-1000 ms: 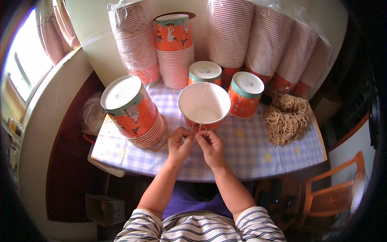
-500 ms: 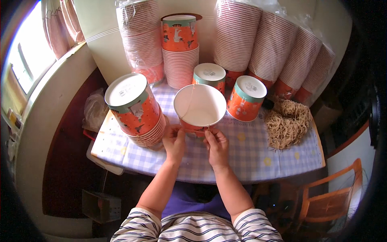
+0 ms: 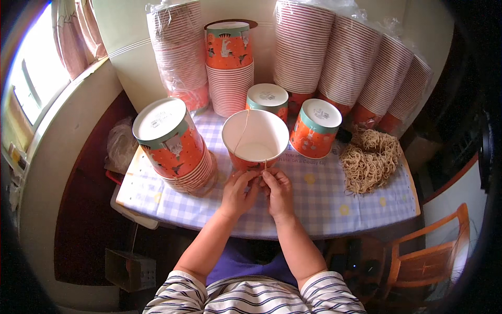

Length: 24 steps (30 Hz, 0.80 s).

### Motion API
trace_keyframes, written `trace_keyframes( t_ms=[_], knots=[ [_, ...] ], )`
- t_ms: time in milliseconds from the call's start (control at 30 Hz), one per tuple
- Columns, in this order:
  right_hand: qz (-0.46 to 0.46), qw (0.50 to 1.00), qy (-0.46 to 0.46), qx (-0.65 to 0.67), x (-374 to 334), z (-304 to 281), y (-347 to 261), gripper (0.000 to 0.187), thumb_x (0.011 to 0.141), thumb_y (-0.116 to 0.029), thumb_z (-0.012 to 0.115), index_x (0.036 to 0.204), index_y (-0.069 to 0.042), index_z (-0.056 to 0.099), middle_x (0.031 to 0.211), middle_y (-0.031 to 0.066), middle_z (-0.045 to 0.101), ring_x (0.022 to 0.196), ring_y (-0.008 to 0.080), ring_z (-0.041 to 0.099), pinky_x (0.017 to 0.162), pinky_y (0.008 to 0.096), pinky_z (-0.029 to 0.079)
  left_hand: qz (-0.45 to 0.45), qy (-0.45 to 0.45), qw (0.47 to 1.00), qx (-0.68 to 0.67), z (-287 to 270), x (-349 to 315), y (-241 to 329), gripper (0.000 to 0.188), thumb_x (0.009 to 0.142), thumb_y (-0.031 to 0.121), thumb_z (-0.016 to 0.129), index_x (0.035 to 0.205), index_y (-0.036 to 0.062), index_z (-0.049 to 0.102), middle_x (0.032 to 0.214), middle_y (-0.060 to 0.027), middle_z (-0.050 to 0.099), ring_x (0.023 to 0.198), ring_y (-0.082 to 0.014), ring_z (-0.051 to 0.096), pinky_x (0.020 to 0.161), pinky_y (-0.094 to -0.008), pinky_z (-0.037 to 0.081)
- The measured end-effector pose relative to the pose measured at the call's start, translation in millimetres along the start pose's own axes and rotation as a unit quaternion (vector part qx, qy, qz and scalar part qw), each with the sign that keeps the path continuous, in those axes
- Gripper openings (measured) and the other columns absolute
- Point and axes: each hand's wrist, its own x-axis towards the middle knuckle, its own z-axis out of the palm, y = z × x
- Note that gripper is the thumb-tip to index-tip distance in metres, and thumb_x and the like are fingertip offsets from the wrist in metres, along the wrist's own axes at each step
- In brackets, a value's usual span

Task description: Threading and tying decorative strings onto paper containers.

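Observation:
An upright orange paper bucket (image 3: 256,137), white inside, stands on the table in front of me. A thin tan string (image 3: 242,137) runs over its far rim, across its inside and out over the near rim. At the bucket's near side, my left hand (image 3: 239,192) pinches with the fingertips close to the string. My right hand (image 3: 277,189) is closed on the string just below the near rim, thumb and forefinger together. The two hands' fingertips nearly meet. What lies between the left fingertips is too small to make out.
Upside-down paper buckets stand left (image 3: 170,138), behind (image 3: 267,97) and right (image 3: 316,130). Tall bagged stacks (image 3: 303,47) line the back. A heap of tan string (image 3: 370,162) lies on the right of the checked tablecloth (image 3: 334,209). A wooden chair (image 3: 429,256) is at lower right.
My left hand has moved right, from the bucket's left side toward my right hand, so the fingertips are now close together. The right hand stays by the string at the near rim.

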Motion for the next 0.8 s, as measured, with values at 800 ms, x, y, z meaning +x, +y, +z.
trace_keyframes(
  t_ms=[800],
  knots=[
    [-0.091, 0.99, -0.016, -0.107, 1.1, 0.1, 4.4, 0.009, 0.086, -0.012, 0.063, 0.088, -0.003, 0.064, 0.084, -0.0006, 0.063, 0.076, 0.0059, 0.055, 0.07, 0.0221, 0.045, 0.038, 0.018, 0.998, 0.038, 2.7, -0.9, -1.9, 0.018, 0.065, 0.0, 0.065, 0.082, 0.0062, 0.064, 0.065, -0.0082, 0.055, 0.058, -0.027, 0.054, 0.056, -0.0366, 0.041]
  ],
)
